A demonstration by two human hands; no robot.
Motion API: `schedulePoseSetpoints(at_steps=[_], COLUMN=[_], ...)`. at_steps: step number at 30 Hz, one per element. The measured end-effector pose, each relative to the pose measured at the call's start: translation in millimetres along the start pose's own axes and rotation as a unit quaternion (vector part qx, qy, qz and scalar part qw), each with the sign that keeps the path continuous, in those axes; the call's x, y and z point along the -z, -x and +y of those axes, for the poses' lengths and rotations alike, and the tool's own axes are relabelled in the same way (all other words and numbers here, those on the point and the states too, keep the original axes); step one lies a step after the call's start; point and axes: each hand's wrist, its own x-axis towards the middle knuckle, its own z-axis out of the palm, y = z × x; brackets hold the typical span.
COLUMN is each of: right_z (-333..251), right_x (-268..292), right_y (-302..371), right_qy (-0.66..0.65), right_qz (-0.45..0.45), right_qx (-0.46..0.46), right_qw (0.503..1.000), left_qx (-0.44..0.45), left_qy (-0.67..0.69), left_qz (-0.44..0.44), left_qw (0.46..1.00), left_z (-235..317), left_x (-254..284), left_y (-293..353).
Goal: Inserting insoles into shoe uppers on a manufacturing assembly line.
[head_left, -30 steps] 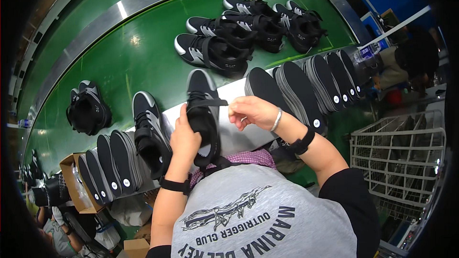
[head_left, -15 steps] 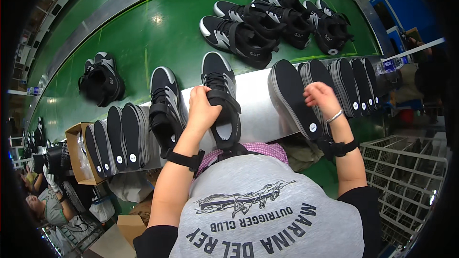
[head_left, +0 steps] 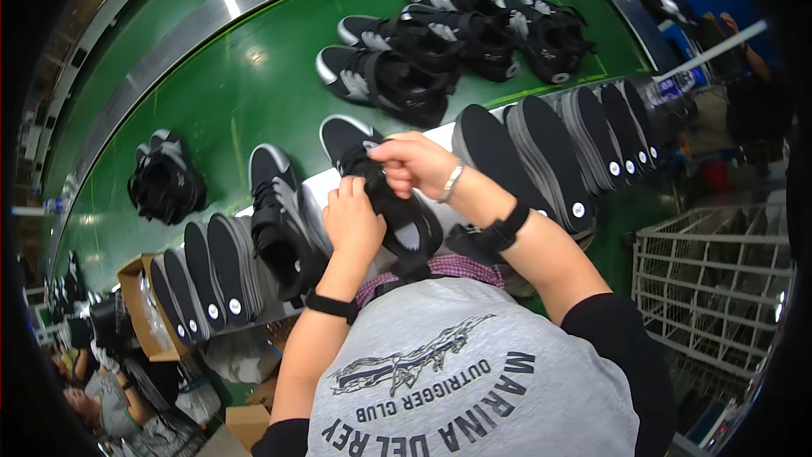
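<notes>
In front of me a black sneaker (head_left: 340, 137) with a silver-edged toe lies toe away, its collar opening facing me. My left hand (head_left: 353, 224) is closed on the sneaker's left side, at the strap over the instep. My right hand (head_left: 414, 165) reaches across from the right, fingers pinched at the laces and strap area; exactly which part they grip is hidden. A second black sneaker (head_left: 275, 203) sits just left of my left hand. Stacks of black insoles (head_left: 489, 156) with round white stickers stand to the right of my right hand.
More insole stacks (head_left: 233, 262) and an open cardboard box (head_left: 144, 309) line the left. On the green surface (head_left: 254, 93) sit a pair of sneakers (head_left: 167, 178) and a group of several others (head_left: 423, 42). A wire cage (head_left: 710, 271) stands right; a person (head_left: 110, 402) is at lower left.
My right hand has come left from over the insoles onto the sneaker. My left hand stays on the sneaker, lower along its side. The whole view has shifted slightly.
</notes>
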Motion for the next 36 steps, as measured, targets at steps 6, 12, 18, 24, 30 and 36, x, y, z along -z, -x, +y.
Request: schedulePoseSetpoints(at_steps=[6,12,18,24,30,36], right_z=[-2,-18,8,-4,-49,-23], right_x=[17,107,186,189,88,3], right_y=[5,91,148,155,156,86], right_qy=[0.154,0.592,0.726,0.711,0.325,0.574], right_qz=[0.029,0.369,0.459,0.483,0.284,-0.046], right_qx=[0.03,0.21,-0.034,-0.036,0.067,-0.1], right_qw=[0.987,0.685,0.511,0.509,0.9,0.811], left_qx=[0.004,0.045,-0.04,0.096,0.102,0.134], left_qy=[0.276,0.37,0.156,0.372,0.477,0.526], left_qz=[0.07,0.035,0.105,-0.063,-0.078,-0.079], left_qw=[0.959,0.927,0.981,0.921,0.869,0.836], left_z=[-30,-25,-14,-27,-34,-37], left_x=[-6,-2,6,19,9,3], left_y=[-16,-14,-14,-31,-35,-35])
